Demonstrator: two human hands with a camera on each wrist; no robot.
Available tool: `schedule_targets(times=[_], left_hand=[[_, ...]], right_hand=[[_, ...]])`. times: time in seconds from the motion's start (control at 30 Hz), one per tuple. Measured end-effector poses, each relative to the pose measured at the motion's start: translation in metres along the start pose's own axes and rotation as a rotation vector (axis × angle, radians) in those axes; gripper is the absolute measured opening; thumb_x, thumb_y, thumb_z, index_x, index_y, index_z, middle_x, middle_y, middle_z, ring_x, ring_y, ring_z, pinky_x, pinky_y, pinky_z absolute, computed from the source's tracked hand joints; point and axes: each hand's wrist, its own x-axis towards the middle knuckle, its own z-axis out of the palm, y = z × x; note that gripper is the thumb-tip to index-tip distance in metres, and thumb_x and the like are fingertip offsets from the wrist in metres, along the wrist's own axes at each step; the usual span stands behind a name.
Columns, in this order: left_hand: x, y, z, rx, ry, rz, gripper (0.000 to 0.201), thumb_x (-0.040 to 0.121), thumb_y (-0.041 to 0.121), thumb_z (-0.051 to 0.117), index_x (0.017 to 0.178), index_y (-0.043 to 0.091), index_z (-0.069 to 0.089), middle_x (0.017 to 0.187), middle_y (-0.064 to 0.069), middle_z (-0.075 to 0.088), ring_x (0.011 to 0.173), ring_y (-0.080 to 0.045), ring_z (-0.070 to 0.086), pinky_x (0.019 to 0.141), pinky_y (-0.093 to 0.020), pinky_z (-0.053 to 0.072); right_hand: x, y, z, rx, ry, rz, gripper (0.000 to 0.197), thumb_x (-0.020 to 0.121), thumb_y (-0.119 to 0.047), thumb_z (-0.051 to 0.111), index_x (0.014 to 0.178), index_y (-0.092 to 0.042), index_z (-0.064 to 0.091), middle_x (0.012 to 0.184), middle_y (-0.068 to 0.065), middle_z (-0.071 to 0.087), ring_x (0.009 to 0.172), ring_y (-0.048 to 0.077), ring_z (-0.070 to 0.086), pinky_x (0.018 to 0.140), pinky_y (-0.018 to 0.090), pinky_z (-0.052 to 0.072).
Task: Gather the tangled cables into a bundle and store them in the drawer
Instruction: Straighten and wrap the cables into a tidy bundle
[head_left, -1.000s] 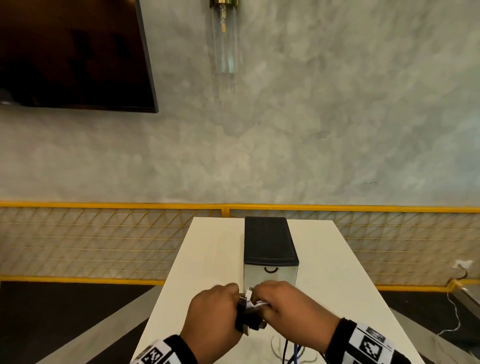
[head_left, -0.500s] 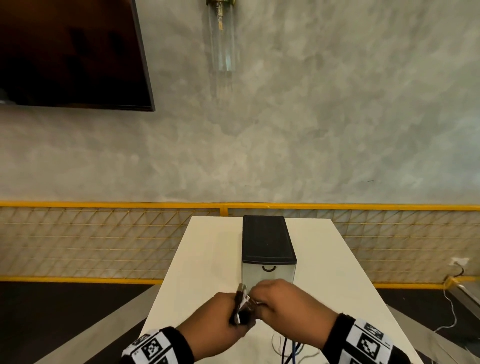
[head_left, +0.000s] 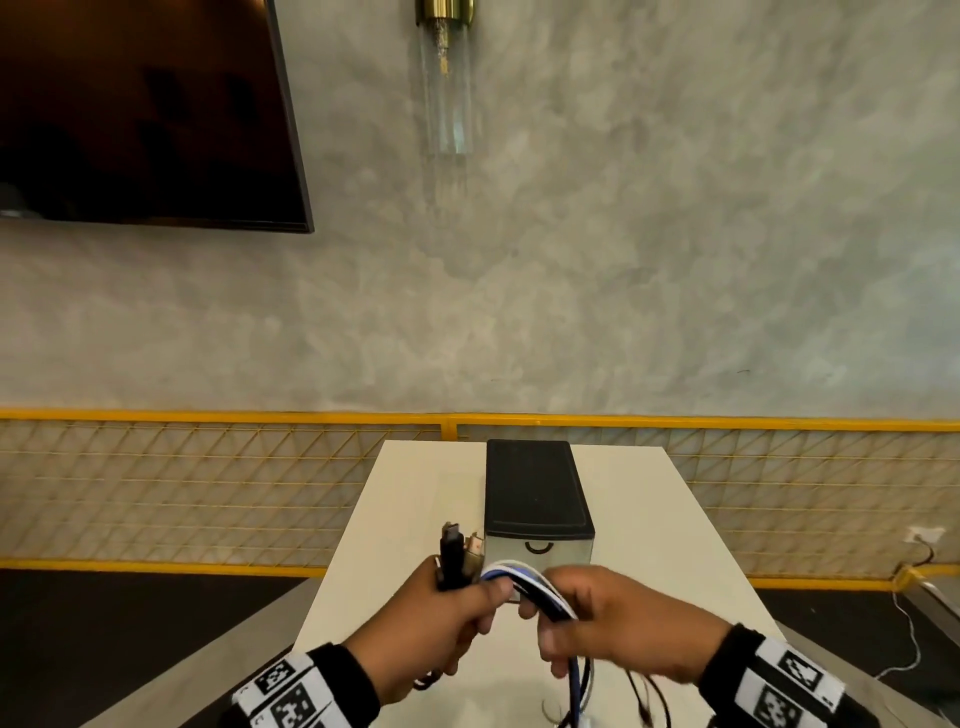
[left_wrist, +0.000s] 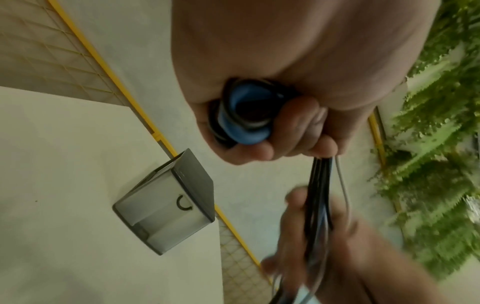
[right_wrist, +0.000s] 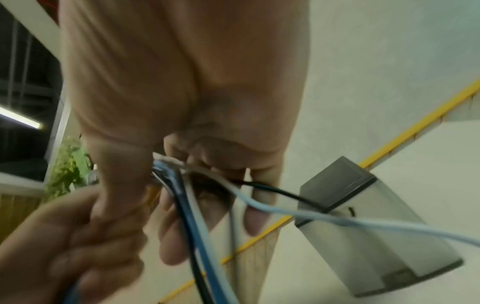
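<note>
A bundle of blue, white and black cables (head_left: 524, 584) runs between both hands above the near end of the white table (head_left: 395, 519). My left hand (head_left: 441, 618) grips the looped part, with connector plugs (head_left: 460, 551) sticking up out of the fist; the left wrist view shows a blue loop (left_wrist: 241, 121) inside the curled fingers. My right hand (head_left: 597, 618) holds the strands (right_wrist: 187, 205) where they bend down, and the loose ends hang below it. Just beyond the hands stands the small drawer box (head_left: 537, 499), black-topped, with its translucent drawer front (left_wrist: 166, 207) closed.
A yellow-framed mesh railing (head_left: 208, 467) runs behind the table's far edge. On the grey wall hang a dark screen (head_left: 140, 109) and a glass lamp (head_left: 447, 78). A thin wire (head_left: 904, 639) trails on the floor at the right.
The hands have drawn apart. My left hand kept the plug end, and my right hand slid right along the cables, so a stretch of cable shows between them.
</note>
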Motion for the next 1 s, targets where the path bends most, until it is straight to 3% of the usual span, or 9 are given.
schedule_targets(times=[0.13, 0.27, 0.4, 0.47, 0.57, 0.63, 0.77, 0.87, 1.0], left_hand=[[0.002, 0.005, -0.002, -0.178, 0.052, 0.043, 0.034, 0.094, 0.024, 0.060, 0.065, 0.008, 0.055, 0.045, 0.000, 0.033, 0.037, -0.016, 0.029, 0.045, -0.027, 0.031], [0.007, 0.007, 0.002, -0.357, 0.036, 0.033, 0.032, 0.096, 0.027, 0.057, 0.073, 0.005, 0.062, 0.049, -0.002, 0.030, 0.038, -0.015, 0.028, 0.045, -0.026, 0.032], [0.008, 0.006, 0.014, -0.314, 0.011, 0.079, 0.026, 0.096, 0.023, 0.058, 0.085, 0.002, 0.068, 0.052, -0.004, 0.038, 0.042, -0.018, 0.035, 0.045, -0.027, 0.038], [0.010, 0.006, 0.019, -0.321, 0.065, 0.116, 0.025, 0.092, 0.024, 0.064, 0.081, 0.001, 0.066, 0.052, -0.005, 0.039, 0.043, -0.019, 0.036, 0.047, -0.028, 0.039], [0.015, 0.007, 0.022, -0.341, 0.131, 0.067, 0.029, 0.088, 0.027, 0.069, 0.060, 0.022, 0.064, 0.053, -0.003, 0.040, 0.045, -0.018, 0.038, 0.047, -0.028, 0.039], [0.016, 0.007, 0.025, -0.374, 0.148, 0.012, 0.030, 0.083, 0.031, 0.074, 0.059, 0.022, 0.060, 0.055, -0.001, 0.041, 0.046, -0.015, 0.038, 0.046, -0.026, 0.037], [0.018, 0.006, 0.031, -0.411, 0.146, -0.038, 0.031, 0.076, 0.044, 0.076, 0.069, 0.020, 0.057, 0.056, 0.000, 0.050, 0.048, -0.016, 0.048, 0.052, -0.028, 0.041], [0.018, 0.004, 0.036, -0.443, 0.108, -0.087, 0.033, 0.080, 0.045, 0.073, 0.086, 0.016, 0.058, 0.058, 0.003, 0.060, 0.056, -0.017, 0.061, 0.060, -0.030, 0.047], [0.018, 0.001, 0.037, -0.587, 0.119, -0.121, 0.036, 0.069, 0.033, 0.078, 0.086, 0.009, 0.057, 0.065, -0.007, 0.054, 0.053, -0.018, 0.056, 0.054, -0.026, 0.045]], right_hand=[[0.000, 0.011, 0.012, 0.072, 0.088, -0.003, 0.012, 0.085, -0.014, 0.062, 0.096, -0.014, 0.060, 0.074, 0.004, 0.061, 0.069, 0.021, 0.062, 0.072, 0.038, 0.057], [0.006, 0.000, 0.018, 0.190, 0.439, -0.120, 0.008, 0.090, -0.023, 0.058, 0.088, -0.018, 0.064, 0.058, -0.002, 0.052, 0.052, 0.013, 0.047, 0.053, 0.028, 0.043], [0.016, -0.009, 0.021, -0.093, 0.664, -0.163, 0.014, 0.099, -0.026, 0.049, 0.092, -0.024, 0.061, 0.069, -0.013, 0.063, 0.061, 0.005, 0.056, 0.061, 0.028, 0.048], [0.020, -0.009, 0.033, -0.340, 0.657, -0.133, 0.012, 0.100, -0.033, 0.045, 0.096, -0.026, 0.054, 0.084, -0.005, 0.065, 0.075, 0.011, 0.060, 0.072, 0.033, 0.051], [0.020, -0.012, 0.055, -0.627, 0.611, -0.018, 0.017, 0.102, -0.036, 0.034, 0.111, -0.027, 0.045, 0.093, 0.000, 0.064, 0.075, 0.019, 0.057, 0.071, 0.034, 0.047], [0.019, -0.015, 0.067, -0.788, 0.592, 0.044, 0.029, 0.103, -0.035, 0.030, 0.127, -0.023, 0.040, 0.104, 0.004, 0.066, 0.079, 0.021, 0.059, 0.071, 0.033, 0.048], [0.017, -0.022, 0.077, -0.968, 0.546, 0.093, 0.044, 0.101, -0.027, 0.037, 0.143, -0.016, 0.027, 0.117, 0.006, 0.063, 0.097, 0.026, 0.065, 0.079, 0.035, 0.051], [0.013, -0.030, 0.081, -1.035, 0.498, 0.083, 0.045, 0.101, -0.025, 0.035, 0.143, -0.011, 0.027, 0.120, 0.009, 0.061, 0.100, 0.030, 0.063, 0.067, 0.034, 0.042], [0.019, -0.031, 0.090, -1.029, 0.507, 0.093, 0.043, 0.102, -0.022, 0.030, 0.144, -0.010, 0.026, 0.126, 0.008, 0.059, 0.101, 0.027, 0.064, 0.069, 0.033, 0.044]])
